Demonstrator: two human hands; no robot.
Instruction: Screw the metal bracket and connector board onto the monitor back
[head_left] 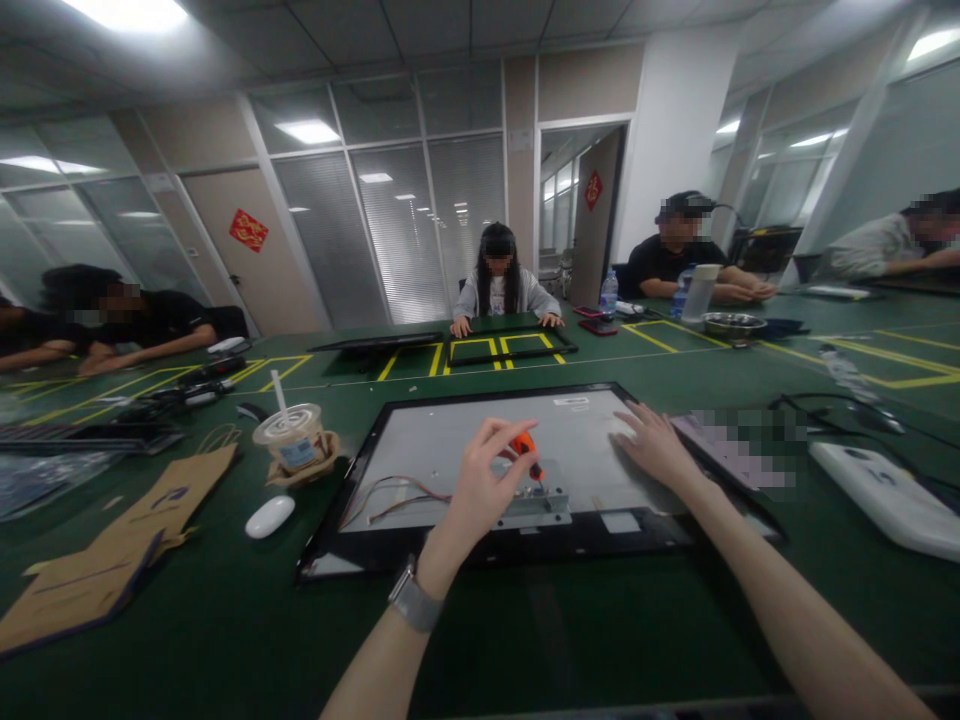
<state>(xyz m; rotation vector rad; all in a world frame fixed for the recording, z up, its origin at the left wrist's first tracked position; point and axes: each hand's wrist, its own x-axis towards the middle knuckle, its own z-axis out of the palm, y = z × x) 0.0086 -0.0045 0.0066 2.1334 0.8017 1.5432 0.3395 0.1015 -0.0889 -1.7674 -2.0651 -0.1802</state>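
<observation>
A flat display panel (pixel 450 440) with a black frame lies back-side up on the green table in front of me. My left hand (pixel 484 480), with a watch on the wrist, is closed round an orange-handled screwdriver (pixel 527 452) whose tip points down at a small metal bracket (pixel 541 503) near the panel's front edge. My right hand (pixel 654 445) lies flat with fingers spread on the panel's right part. Thin coloured wires (pixel 390 495) run across the panel's left side.
A lidded drink cup with a straw (pixel 294 436), a white mouse (pixel 269 516) and a brown paper bag (pixel 112 550) lie to the left. A white device (pixel 885 495) sits at the right. Other people sit around the table; one across holds a black frame (pixel 510 347).
</observation>
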